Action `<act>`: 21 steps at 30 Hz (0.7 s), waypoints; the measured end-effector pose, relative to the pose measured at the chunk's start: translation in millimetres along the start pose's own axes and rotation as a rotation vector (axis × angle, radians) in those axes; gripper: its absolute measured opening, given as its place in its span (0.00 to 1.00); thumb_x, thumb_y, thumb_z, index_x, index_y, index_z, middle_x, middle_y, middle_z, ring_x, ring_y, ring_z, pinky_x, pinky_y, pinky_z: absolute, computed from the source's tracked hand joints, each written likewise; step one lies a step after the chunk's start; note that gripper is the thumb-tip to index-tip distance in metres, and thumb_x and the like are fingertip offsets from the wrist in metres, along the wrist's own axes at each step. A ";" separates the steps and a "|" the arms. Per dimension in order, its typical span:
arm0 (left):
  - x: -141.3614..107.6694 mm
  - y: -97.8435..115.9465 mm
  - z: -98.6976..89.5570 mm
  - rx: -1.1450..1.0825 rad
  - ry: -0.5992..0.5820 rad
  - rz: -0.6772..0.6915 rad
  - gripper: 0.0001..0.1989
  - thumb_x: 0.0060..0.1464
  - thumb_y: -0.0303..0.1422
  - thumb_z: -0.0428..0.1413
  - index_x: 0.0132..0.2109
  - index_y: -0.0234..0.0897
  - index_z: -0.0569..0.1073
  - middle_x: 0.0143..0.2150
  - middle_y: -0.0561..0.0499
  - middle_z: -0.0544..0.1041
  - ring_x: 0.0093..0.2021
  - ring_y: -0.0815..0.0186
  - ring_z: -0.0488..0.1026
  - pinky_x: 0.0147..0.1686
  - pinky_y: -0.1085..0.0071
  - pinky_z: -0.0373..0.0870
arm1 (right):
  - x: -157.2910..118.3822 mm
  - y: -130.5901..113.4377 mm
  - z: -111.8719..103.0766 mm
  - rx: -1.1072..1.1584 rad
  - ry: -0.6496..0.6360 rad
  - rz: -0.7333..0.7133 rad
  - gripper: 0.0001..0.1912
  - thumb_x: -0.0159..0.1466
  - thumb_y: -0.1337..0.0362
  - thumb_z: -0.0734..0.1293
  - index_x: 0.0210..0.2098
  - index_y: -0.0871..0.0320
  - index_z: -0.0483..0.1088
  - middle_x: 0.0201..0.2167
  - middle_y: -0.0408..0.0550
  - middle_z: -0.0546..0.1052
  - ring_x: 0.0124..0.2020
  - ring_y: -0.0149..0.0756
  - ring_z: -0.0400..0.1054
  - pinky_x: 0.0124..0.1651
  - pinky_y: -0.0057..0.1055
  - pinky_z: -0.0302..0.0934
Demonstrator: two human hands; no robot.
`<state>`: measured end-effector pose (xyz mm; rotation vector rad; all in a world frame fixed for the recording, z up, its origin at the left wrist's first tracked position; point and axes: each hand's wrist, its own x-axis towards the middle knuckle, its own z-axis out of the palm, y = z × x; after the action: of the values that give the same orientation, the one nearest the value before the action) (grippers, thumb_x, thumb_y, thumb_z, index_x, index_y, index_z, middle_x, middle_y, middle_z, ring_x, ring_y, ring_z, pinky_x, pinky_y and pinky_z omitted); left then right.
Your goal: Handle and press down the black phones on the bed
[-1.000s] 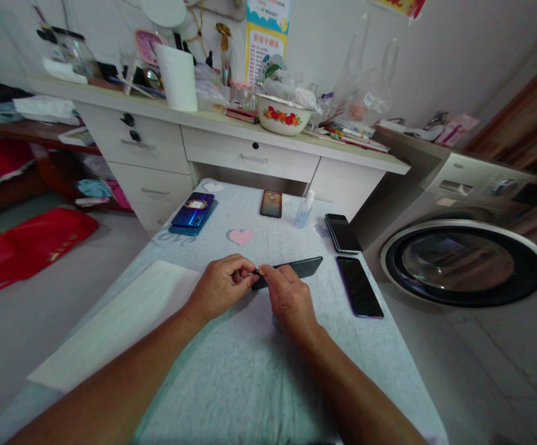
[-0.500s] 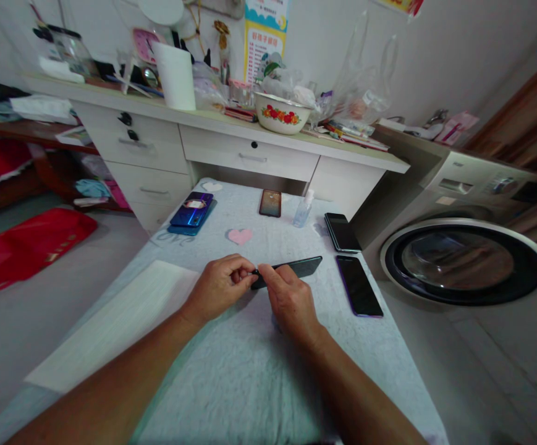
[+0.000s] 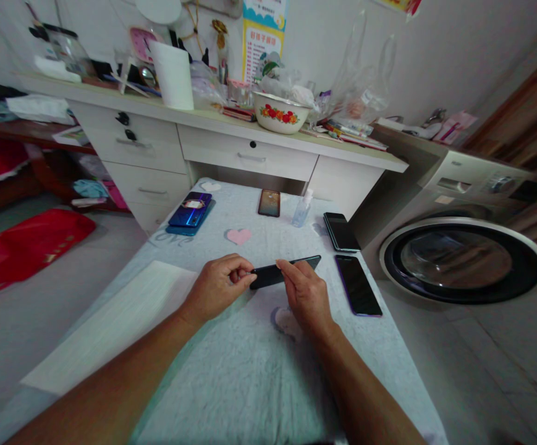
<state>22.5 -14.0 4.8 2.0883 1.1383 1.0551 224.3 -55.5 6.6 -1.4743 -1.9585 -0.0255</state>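
Observation:
A dark smartphone [image 3: 266, 277] is held tilted just above the cloth-covered table [image 3: 231, 371], between my two hands. My left hand [image 3: 222, 281] pinches its left end between thumb and fingers. Along its edge, nearer the middle, my right hand [image 3: 308, 290] is closed on it, thumb and forefinger at the near rim. The fingers hide part of the phone's far end. Right of my right hand lies a black-screened phone with a purple edge [image 3: 359, 285], and behind that sits a stack of dark phones [image 3: 341, 232].
Blue phones [image 3: 191, 210] lie stacked at the back left. Near the far edge are a brown phone or case [image 3: 269, 203] and a clear spray bottle [image 3: 301, 210]. A white paper strip [image 3: 110, 327] lies at left. Beyond stand a drawer desk [image 3: 249, 154] and a washing machine [image 3: 463, 259].
My right hand has slid rightward along the phone, away from my left hand, baring more of the phone's edge. My left hand keeps its pinch at the left end.

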 end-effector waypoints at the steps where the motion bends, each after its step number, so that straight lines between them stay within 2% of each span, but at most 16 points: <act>1: 0.0 -0.1 -0.1 -0.003 0.000 0.000 0.02 0.52 0.30 0.58 0.33 0.36 0.73 0.27 0.56 0.70 0.26 0.72 0.67 0.28 0.75 0.64 | 0.1 2.4 -1.2 0.001 0.011 0.004 0.15 0.68 0.67 0.58 0.50 0.54 0.72 0.34 0.47 0.73 0.34 0.32 0.69 0.37 0.25 0.62; 13: 0.4 1.4 -0.4 -0.010 0.004 -0.019 0.03 0.51 0.31 0.58 0.33 0.36 0.73 0.26 0.55 0.70 0.25 0.72 0.67 0.27 0.75 0.64 | 3.3 26.1 -11.8 -0.071 0.107 0.072 0.15 0.66 0.70 0.59 0.47 0.56 0.74 0.33 0.48 0.74 0.35 0.33 0.69 0.39 0.26 0.62; 21: 0.8 0.3 0.2 0.000 0.014 -0.014 0.03 0.51 0.32 0.58 0.33 0.36 0.73 0.26 0.55 0.71 0.25 0.72 0.67 0.27 0.75 0.64 | 6.4 39.4 -19.2 -0.132 0.170 0.133 0.15 0.67 0.67 0.58 0.45 0.59 0.75 0.31 0.48 0.74 0.33 0.34 0.69 0.40 0.28 0.61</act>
<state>23.0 -13.5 5.2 2.0729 1.1577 1.0656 266.8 -43.6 10.2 -1.6285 -1.7481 -0.2182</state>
